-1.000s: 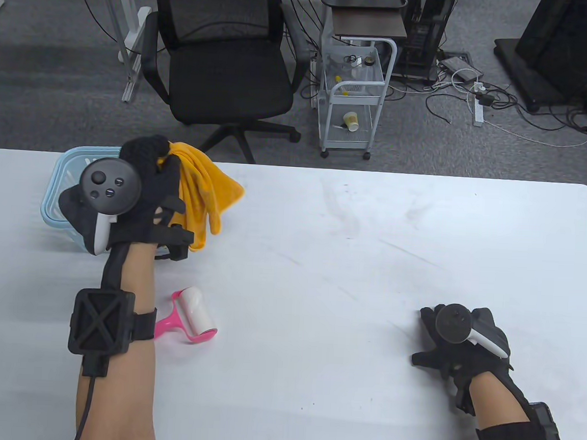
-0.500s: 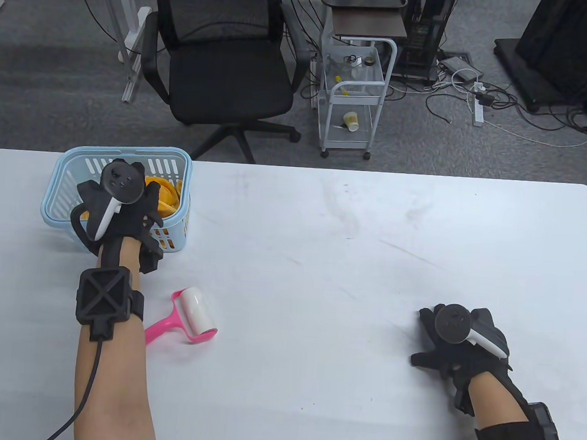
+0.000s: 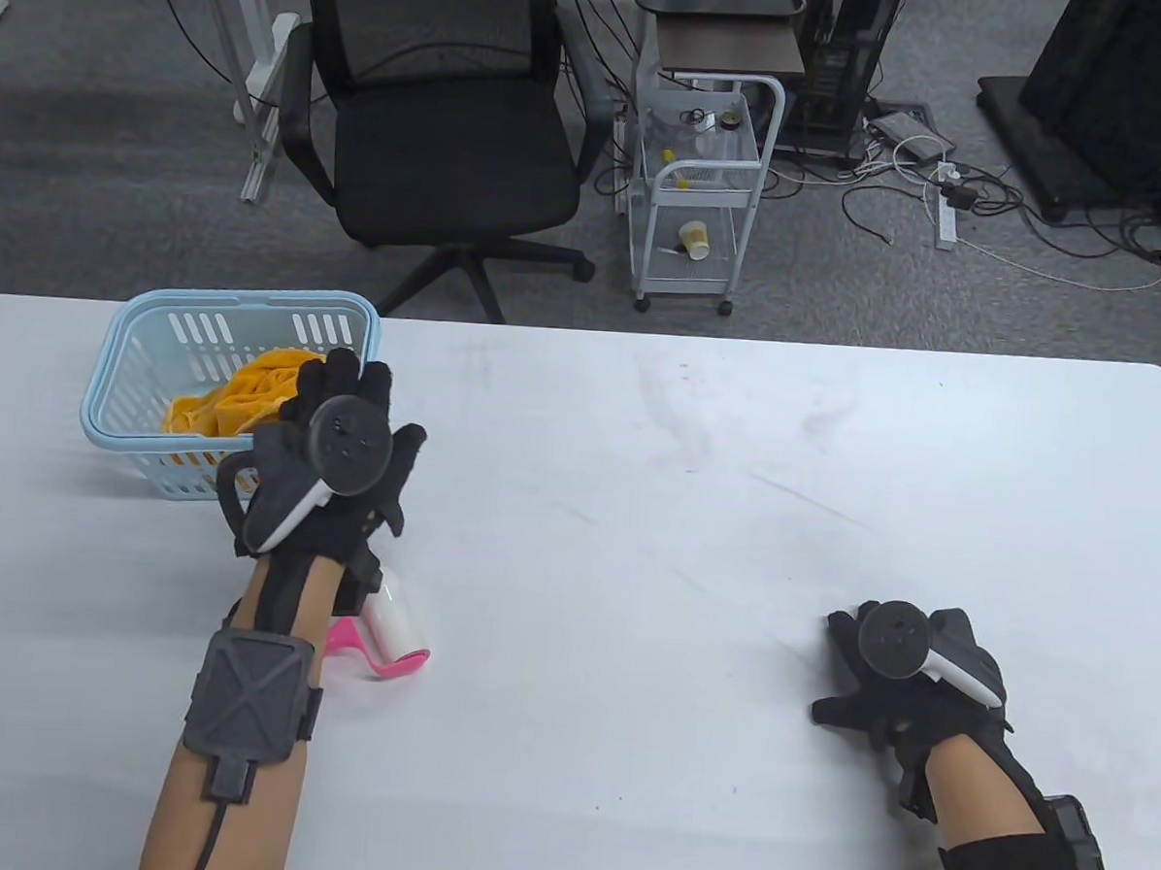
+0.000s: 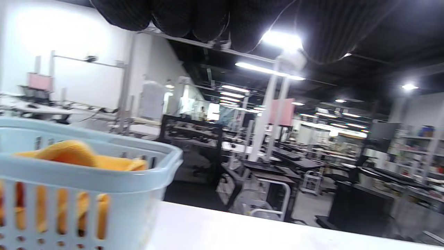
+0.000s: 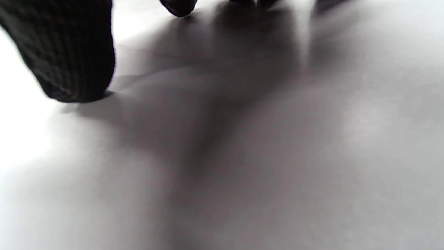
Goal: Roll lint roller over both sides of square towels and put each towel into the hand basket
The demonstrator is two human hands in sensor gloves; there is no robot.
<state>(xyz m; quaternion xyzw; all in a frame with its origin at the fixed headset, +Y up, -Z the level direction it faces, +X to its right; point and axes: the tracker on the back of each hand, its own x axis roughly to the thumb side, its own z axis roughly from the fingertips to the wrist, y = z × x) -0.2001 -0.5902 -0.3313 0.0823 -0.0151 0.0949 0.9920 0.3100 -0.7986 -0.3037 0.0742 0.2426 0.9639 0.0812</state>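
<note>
Left hand (image 3: 331,461) now withdrawn, empty

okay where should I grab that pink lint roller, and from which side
Probably by the pink handle of the lint roller, coming from its left: the handle points left, toward the left hand, whose forearm covers much of it, while the white roll on the right is likely sticky.

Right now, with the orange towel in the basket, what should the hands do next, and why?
Probably rest: the orange towel lies inside the basket, the left hand holds nothing, the lint roller lies on the table, and no other towel shows.
</note>
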